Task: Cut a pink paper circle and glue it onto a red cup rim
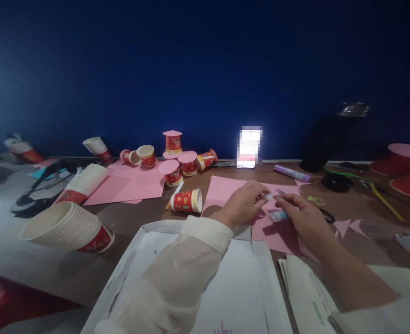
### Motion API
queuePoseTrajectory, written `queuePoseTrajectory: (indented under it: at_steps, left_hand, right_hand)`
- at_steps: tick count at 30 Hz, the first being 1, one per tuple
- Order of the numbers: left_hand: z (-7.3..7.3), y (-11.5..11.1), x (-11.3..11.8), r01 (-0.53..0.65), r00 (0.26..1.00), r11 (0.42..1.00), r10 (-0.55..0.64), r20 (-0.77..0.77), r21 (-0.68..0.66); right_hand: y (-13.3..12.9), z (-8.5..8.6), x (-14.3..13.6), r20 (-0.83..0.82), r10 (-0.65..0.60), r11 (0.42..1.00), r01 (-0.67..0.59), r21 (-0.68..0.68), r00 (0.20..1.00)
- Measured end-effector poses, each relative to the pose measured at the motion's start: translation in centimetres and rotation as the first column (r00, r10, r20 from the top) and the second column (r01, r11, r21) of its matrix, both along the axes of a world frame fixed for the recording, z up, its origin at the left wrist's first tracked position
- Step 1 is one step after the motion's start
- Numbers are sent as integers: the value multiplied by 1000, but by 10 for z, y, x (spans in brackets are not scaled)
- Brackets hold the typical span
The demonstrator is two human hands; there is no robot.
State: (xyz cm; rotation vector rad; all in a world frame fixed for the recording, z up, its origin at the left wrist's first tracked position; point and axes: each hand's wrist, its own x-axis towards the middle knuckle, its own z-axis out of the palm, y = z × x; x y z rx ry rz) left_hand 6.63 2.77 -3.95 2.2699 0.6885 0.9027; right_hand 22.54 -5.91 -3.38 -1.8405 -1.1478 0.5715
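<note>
My left hand [244, 202] is closed on a small white cap [267, 197], above a pink paper sheet [222, 188]. Close to its right, my right hand [300, 215] has its thumb and forefinger pinched near the cap; what they hold, if anything, I cannot make out. Under the right hand's fingers lies a blue-and-white glue tube [279, 216]. Dark-handled scissors [326, 215] show partly behind the right hand. To the left of my hands, a red paper cup [187, 201] lies on its side.
A white box lid [239, 287] lies in front. Stacked cups [68, 227], headphones [39, 185] and pink sheets [124, 183] are left. Paper-topped cups [172, 143] and a lit phone [249, 147] stand behind. Right are a purple tube [291, 172], a black roll [336, 182] and paper scraps [351, 227].
</note>
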Motion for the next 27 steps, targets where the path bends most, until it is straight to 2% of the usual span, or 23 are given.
queuePoseTrajectory:
  at_steps: [6,11,13,16,18,20,21,23,25,27]
  left_hand:
    - [-1,2,-3,-29,998,999,31,-49,46]
    - [-4,4,-2,-24,995,987,39,-92,159]
    - [-3,4,-3,-32,991,981,56,-125,191]
    - [0,3,-3,-29,981,979,66,-181,200]
    - [4,1,-3,-11,976,980,54,-210,199]
    - [8,-1,-2,20,973,978,28,-227,208]
    - [10,-2,-1,41,971,976,11,-237,212]
    - [14,-5,-1,73,968,975,-19,-250,208]
    - [20,-9,-1,70,972,981,-26,-233,181]
    - [28,-14,-1,35,983,991,-11,-181,133]
  right_hand:
    - [9,-9,27,220,-13,997,29,-70,975]
    - [11,-15,42,365,18,994,22,-104,931]
    - [9,-14,41,407,23,998,1,-60,913]
    - [4,-6,31,453,-40,996,1,86,891]
    - [0,0,22,322,-61,990,16,143,945]
    - [-3,4,12,-52,3,996,1,84,999]
    - [-3,5,8,-281,40,999,-29,45,959]
    - [-3,7,2,-616,92,994,-105,15,782]
    - [-1,7,0,-772,130,986,-164,34,622]
    - [0,6,1,-848,150,977,-210,46,509]
